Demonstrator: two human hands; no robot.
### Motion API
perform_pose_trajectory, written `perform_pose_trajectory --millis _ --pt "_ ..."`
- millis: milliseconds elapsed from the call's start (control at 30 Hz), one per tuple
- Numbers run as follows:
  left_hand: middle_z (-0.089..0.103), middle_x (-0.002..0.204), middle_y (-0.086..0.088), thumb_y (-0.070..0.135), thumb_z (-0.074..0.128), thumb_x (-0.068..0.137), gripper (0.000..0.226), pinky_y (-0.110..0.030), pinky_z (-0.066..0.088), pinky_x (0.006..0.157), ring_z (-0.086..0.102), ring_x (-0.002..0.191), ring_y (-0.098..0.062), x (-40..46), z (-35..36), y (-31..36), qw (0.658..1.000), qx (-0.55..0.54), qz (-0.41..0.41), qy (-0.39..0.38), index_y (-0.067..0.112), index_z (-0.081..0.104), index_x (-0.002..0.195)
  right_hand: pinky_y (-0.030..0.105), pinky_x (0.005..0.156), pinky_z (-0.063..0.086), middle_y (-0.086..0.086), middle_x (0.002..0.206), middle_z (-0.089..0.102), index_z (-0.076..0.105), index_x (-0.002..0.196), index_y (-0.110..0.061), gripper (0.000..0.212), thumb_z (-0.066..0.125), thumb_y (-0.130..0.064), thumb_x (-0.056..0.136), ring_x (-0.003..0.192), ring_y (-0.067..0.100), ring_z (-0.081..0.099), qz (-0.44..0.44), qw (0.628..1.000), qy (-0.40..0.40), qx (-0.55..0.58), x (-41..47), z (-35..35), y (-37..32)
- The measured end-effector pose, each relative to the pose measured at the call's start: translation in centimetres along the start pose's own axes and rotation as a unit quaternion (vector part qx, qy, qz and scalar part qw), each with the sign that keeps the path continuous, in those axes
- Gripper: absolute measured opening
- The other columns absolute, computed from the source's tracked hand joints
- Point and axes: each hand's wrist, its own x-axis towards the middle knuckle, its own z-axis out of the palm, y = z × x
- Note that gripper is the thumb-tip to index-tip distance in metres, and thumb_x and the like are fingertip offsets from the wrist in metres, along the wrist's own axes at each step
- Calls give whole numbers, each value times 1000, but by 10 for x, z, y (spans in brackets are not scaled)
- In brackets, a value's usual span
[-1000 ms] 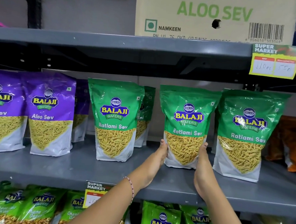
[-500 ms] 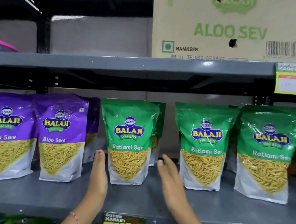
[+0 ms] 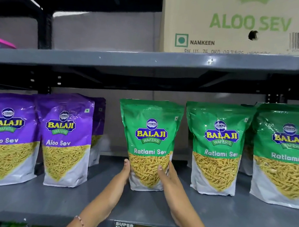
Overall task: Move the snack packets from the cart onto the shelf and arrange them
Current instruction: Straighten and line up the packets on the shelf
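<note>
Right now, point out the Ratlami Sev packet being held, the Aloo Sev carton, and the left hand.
Ratlami Sev packet point(image 3: 151, 131): head view, green front panel.
Aloo Sev carton point(image 3: 238, 39): head view, printed front face.
left hand point(image 3: 124, 173): head view, back of hand.

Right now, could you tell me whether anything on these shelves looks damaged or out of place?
The cardboard Aloo Sev box on the upper shelf has a small dark puncture hole in its front. Below, the packets stand upright in a row; both hands flank the Ratlami Sev packet.

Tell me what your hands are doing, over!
Left hand and right hand clasp green Ratlami Sev packet, upright on shelf. Nothing blocking it.
</note>
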Motion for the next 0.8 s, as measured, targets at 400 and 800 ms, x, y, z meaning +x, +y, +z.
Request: perform_pose_trajectory --millis 400,800 --pt "34 154 7 44 25 100 54 -24 27 113 36 140 -6 -78 -35 19 990 -8 144 -8 18 32 146 27 103 46 -2 134 63 55 133 -23 33 47 -25 101 120 10 61 -3 995 91 28 -3 1 -10" --pt "49 146 4 74 43 79 78 -44 28 117 42 137 -14 -96 -209 36 940 -109 292 137 25 44 141 23 107 38 -14 133 55 47 126 -31 38 60 -28 91 122 1 53 24 994 -102 1 10 199 12"
